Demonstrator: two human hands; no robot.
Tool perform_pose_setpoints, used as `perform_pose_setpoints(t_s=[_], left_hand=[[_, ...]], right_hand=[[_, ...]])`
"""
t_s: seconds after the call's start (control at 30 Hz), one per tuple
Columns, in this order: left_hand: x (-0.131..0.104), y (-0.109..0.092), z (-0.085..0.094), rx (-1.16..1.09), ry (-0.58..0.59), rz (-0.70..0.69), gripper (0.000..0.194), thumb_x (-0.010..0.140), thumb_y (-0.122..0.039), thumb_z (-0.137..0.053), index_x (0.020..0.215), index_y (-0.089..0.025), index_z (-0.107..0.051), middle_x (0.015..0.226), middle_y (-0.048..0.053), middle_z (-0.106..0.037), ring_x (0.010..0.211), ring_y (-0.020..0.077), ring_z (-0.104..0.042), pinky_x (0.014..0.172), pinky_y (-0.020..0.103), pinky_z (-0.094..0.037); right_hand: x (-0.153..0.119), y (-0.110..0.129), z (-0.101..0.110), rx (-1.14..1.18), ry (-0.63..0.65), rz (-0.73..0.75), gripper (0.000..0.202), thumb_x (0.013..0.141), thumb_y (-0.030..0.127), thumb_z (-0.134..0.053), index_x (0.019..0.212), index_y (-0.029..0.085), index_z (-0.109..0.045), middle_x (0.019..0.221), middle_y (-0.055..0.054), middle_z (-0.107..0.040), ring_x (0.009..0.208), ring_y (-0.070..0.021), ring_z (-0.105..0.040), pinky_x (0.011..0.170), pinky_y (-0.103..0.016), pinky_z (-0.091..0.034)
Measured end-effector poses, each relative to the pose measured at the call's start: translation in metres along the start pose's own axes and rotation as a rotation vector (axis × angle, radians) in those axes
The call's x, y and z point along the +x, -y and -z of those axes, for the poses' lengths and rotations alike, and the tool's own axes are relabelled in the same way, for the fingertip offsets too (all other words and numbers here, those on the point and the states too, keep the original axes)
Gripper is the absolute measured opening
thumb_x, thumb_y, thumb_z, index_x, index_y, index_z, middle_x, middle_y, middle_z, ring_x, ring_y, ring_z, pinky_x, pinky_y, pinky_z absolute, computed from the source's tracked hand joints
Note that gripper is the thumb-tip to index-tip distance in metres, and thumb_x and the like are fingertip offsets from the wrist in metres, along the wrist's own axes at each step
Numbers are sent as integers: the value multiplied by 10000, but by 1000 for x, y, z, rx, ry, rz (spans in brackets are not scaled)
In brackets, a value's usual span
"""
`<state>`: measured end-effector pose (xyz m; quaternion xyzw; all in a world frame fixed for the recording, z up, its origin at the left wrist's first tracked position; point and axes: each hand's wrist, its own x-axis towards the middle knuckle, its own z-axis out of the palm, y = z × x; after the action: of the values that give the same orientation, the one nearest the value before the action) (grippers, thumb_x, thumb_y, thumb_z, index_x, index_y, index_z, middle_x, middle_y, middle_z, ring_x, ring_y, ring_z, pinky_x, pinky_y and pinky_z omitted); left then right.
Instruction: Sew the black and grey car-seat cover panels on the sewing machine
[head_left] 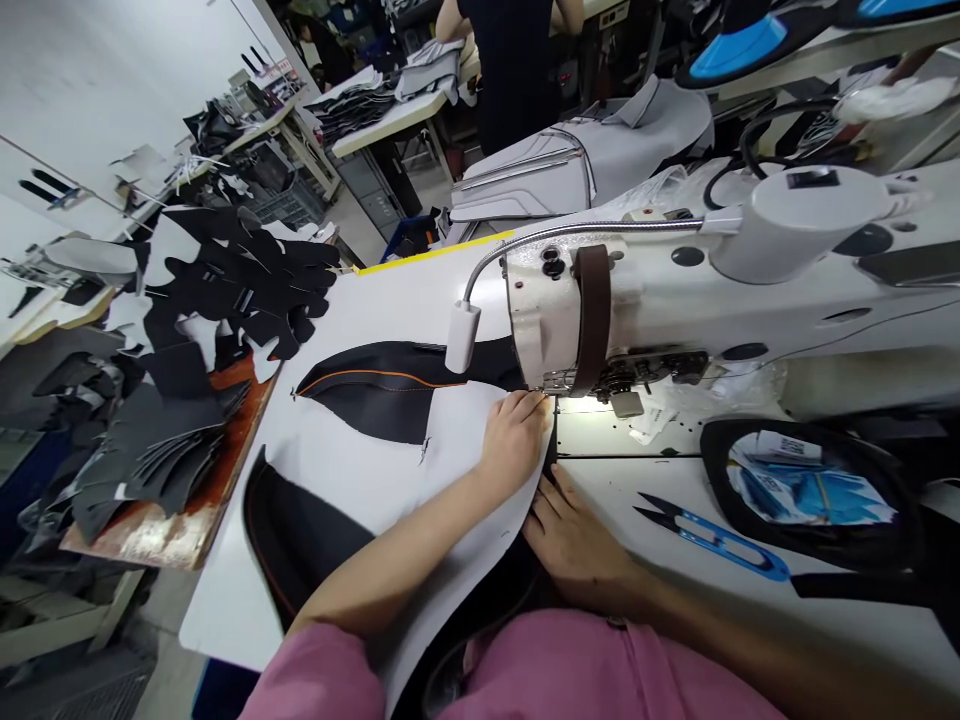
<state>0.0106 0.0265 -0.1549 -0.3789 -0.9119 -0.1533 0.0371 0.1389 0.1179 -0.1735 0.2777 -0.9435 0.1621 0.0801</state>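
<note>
One left hand [514, 437] atop white panel [459, 445], grip unclear, right hand [576, 540] released at edge, snips [733, 541] apart

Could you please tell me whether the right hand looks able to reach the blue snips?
Probably yes: only white tabletop shows between the right hand and the blue snips, which lie uncovered.
</note>
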Motion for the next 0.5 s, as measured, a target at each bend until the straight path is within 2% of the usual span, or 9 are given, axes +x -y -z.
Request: perform_pose_setpoints(t_s=[0.27, 0.5], left_hand=[[8, -1, -2, -112, -25, -21, 236, 932, -177, -438, 1091, -183, -612, 1060, 100, -647, 1056, 238, -534, 923, 422, -481], [10, -1, -6, -25, -50, -48, 175, 932, -177, -451, 948, -148, -623, 942, 83, -651, 955, 207, -550, 865, 367, -497]], right_hand=[[-1, -7, 1, 49, -4, -22, 403, 814, 158, -472, 1187, 107, -615, 1151, -166, -618, 1198, -323, -490, 1095, -537, -290], [0, -11, 3, 74, -38, -42, 400, 809, 151, -480, 1181, 123, -623, 1159, -151, -621, 1202, -296, -488, 1110, -505, -283]])
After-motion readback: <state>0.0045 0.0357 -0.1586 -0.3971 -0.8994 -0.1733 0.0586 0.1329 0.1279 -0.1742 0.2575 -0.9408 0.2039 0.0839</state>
